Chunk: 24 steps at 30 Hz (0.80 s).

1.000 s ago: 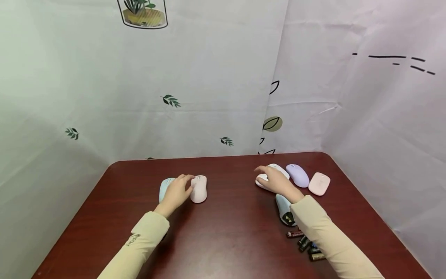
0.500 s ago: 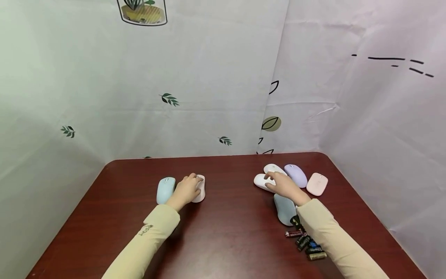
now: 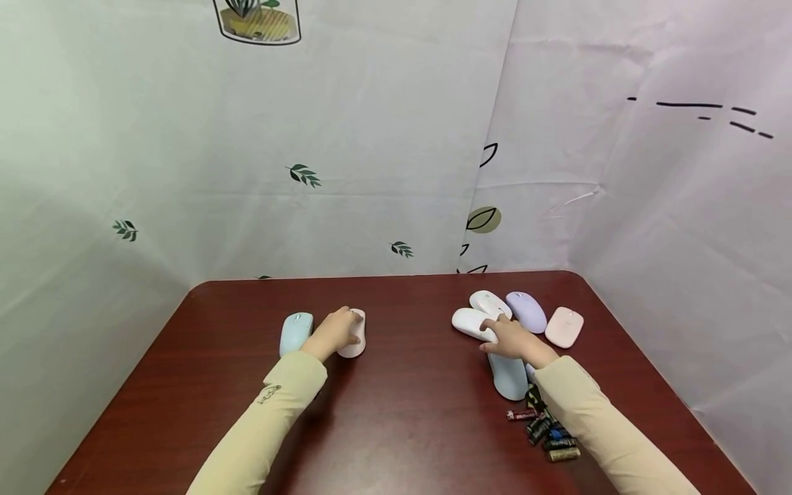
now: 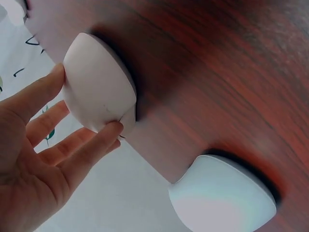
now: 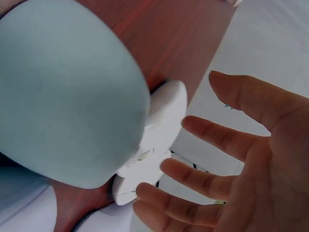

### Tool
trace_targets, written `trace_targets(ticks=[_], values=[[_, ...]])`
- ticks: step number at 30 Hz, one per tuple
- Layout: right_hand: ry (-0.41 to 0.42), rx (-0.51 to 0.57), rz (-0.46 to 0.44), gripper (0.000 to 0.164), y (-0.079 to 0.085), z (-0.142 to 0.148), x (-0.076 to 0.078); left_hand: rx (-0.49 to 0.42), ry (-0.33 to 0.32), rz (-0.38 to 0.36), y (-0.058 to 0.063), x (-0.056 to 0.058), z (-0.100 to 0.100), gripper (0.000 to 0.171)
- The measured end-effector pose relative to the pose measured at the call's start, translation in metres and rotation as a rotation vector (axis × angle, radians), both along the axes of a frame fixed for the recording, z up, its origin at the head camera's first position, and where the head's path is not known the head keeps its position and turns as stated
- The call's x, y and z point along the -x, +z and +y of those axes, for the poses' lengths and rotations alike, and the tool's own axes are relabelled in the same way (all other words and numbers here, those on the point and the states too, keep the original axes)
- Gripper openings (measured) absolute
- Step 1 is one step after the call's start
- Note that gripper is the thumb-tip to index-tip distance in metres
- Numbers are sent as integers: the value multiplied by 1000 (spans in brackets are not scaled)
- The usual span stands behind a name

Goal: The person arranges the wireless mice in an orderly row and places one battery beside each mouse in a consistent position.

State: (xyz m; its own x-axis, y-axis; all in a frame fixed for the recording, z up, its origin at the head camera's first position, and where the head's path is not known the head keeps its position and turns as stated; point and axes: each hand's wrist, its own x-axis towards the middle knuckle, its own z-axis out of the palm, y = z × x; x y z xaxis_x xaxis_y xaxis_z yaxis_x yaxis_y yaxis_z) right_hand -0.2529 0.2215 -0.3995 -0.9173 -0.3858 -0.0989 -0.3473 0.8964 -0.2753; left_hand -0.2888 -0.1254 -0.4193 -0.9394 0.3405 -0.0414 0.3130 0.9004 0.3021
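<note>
My left hand (image 3: pixel 333 333) grips a pale pink computer mouse (image 4: pixel 99 79) on the left part of the table, thumb on one side and fingertips on its front. Beside it lies a light blue mouse (image 3: pixel 295 333). Over on the right, my right hand (image 3: pixel 515 339) hovers with fingers spread and loosely bent, holding nothing. Under and beside it are a white mouse (image 3: pixel 471 322) and a grey-blue mouse (image 3: pixel 510 379); the latter fills much of the right wrist view. A second white mouse (image 3: pixel 486 300) sits just behind.
A lilac mouse (image 3: pixel 526 312) and a pink mouse (image 3: pixel 564 327) lie farther right. Several batteries (image 3: pixel 562 454) are heaped near the right forearm, which partly hides them. The dark red table (image 3: pixel 396 412) ends at a pale printed curtain (image 3: pixel 371 137).
My left hand has moved right, off the light blue mouse and onto the pale pink one. My right hand has drawn back from the white mice toward the grey-blue mouse.
</note>
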Motion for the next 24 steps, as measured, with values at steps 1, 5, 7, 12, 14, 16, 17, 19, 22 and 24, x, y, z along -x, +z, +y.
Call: trace_targets(ticks=[1, 5, 7, 12, 14, 16, 17, 19, 22, 24], values=[[-9, 9, 12, 34, -1, 0, 1, 2, 0, 4, 0, 1, 0, 42], [-56, 51, 61, 36, -2, -1, 8, 12, -4, 3, 0, 4, 1, 41], [-86, 75, 69, 37, -3, -1, 12, 15, -6, -2, 0, 5, 1, 41], [-124, 83, 49, 38, -3, 1, 17, 12, -11, 10, 0, 6, 2, 40], [-120, 52, 12, 37, -2, 2, 16, 5, -13, 20, 0, 5, 3, 40], [-104, 19, -31, 34, -1, 2, 13, 3, -11, 25, 0, 5, 3, 40], [-95, 1, -54, 34, 0, 2, 11, 2, -8, 24, 1, 5, 3, 40], [-79, -20, -96, 33, 2, 1, 8, 3, -3, 18, 2, 5, 3, 40], [-84, -37, -147, 33, 0, 0, 3, 5, 4, 0, 4, 4, 3, 40], [-103, -54, -172, 34, -3, -1, 2, 7, 5, -12, 4, 3, 3, 41]])
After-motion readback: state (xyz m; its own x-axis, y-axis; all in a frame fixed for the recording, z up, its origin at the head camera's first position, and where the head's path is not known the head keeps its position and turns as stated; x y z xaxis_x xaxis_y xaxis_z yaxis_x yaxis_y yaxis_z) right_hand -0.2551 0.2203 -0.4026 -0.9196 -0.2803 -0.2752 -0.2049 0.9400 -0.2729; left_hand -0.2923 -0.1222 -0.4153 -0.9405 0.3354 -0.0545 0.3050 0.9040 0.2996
